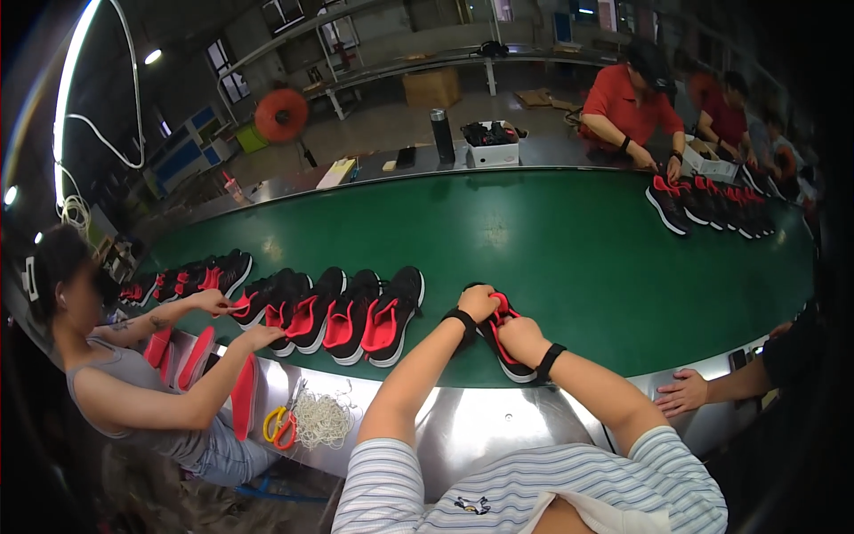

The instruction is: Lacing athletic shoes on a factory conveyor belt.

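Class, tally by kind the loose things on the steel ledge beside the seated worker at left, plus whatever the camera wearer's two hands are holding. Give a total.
Red insoles: 3
Scissors with yellow and red handles: 1
Bundle of white string: 1
Black-and-red shoe, held by the left hand and the right hand: 1
Total: 6

Matt green belt, shiny metal rim, knit-cloth black shoe

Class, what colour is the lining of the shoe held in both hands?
Red, inside a black shoe with a white sole; the head view shows it.
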The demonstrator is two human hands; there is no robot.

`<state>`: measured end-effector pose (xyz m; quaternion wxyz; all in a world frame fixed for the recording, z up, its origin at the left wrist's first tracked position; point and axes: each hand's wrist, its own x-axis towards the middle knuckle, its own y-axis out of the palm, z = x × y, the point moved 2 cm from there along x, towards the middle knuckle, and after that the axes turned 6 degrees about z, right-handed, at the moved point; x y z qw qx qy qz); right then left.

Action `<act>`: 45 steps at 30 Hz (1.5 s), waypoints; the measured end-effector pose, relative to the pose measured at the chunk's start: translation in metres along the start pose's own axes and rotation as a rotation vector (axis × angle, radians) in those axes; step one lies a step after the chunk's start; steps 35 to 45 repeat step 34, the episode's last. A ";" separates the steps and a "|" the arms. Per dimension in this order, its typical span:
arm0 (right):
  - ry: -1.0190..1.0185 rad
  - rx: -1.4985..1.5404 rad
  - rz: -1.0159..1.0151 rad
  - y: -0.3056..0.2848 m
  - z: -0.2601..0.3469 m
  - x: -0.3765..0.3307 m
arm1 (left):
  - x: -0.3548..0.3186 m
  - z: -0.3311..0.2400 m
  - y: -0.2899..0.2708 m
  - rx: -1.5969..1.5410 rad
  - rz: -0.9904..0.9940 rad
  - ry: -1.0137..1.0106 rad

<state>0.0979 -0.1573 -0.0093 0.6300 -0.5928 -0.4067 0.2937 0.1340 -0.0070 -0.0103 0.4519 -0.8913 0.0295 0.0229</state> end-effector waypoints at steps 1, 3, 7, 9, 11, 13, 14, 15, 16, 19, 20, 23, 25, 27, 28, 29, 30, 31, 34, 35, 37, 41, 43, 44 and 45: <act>0.068 0.034 -0.014 0.000 0.003 0.004 | -0.006 -0.005 0.002 0.089 -0.071 0.012; 0.089 0.138 -0.001 0.026 -0.007 0.001 | -0.017 -0.029 0.007 0.171 -0.126 0.030; 0.067 0.594 0.315 -0.005 -0.013 -0.010 | -0.053 -0.050 0.003 0.243 -0.182 0.152; 0.062 0.569 0.263 -0.029 -0.010 -0.024 | -0.070 -0.057 0.007 0.317 -0.309 0.278; 0.184 0.404 0.337 -0.040 0.002 -0.041 | -0.087 -0.054 0.016 0.350 -0.248 0.387; 0.133 0.267 0.269 -0.035 0.015 -0.060 | -0.109 -0.047 0.020 0.356 -0.199 0.490; 0.075 0.123 0.199 -0.034 0.019 -0.066 | -0.119 -0.043 0.015 0.266 -0.170 0.495; 0.079 0.127 0.195 -0.034 0.019 -0.070 | -0.130 -0.038 0.008 0.172 -0.169 0.443; 0.098 0.158 0.117 -0.036 0.018 -0.071 | -0.140 -0.029 -0.003 0.086 -0.177 0.382; 0.145 0.224 -0.146 -0.036 0.003 -0.067 | -0.164 0.022 -0.044 0.193 -0.392 0.160; 0.195 0.207 -0.154 -0.029 -0.009 -0.064 | -0.170 0.041 -0.056 0.283 -0.455 0.062; 0.263 0.040 -0.208 -0.009 -0.032 -0.054 | -0.179 0.079 -0.062 0.589 -0.313 -0.160; 0.197 -0.009 -0.298 -0.021 -0.019 -0.047 | -0.172 0.081 -0.054 0.717 -0.267 -0.161; 0.123 0.199 -0.337 -0.042 0.000 -0.041 | -0.151 0.044 -0.042 0.504 -0.252 -0.049; 0.044 0.353 -0.309 -0.049 0.012 -0.031 | -0.142 0.037 -0.027 0.383 -0.280 -0.009; 0.032 0.437 -0.301 -0.051 0.015 -0.023 | -0.133 0.013 -0.011 0.320 -0.270 -0.013; 0.022 0.523 -0.288 -0.051 0.016 -0.015 | -0.128 -0.015 0.000 0.300 -0.222 0.039; 0.073 0.580 -0.307 -0.045 0.015 -0.004 | -0.126 -0.033 0.014 0.310 -0.192 0.105; 0.388 0.815 -0.107 0.017 -0.025 0.035 | -0.125 -0.065 0.045 0.264 -0.022 0.192; 0.388 0.815 -0.107 0.017 -0.025 0.035 | -0.125 -0.065 0.045 0.264 -0.022 0.192; 0.388 0.815 -0.107 0.017 -0.025 0.035 | -0.125 -0.065 0.045 0.264 -0.022 0.192; 0.388 0.815 -0.107 0.017 -0.025 0.035 | -0.125 -0.065 0.045 0.264 -0.022 0.192; 0.388 0.815 -0.107 0.017 -0.025 0.035 | -0.125 -0.065 0.045 0.264 -0.022 0.192; 0.388 0.815 -0.107 0.017 -0.025 0.035 | -0.125 -0.065 0.045 0.264 -0.022 0.192; 0.388 0.815 -0.107 0.017 -0.025 0.035 | -0.125 -0.065 0.045 0.264 -0.022 0.192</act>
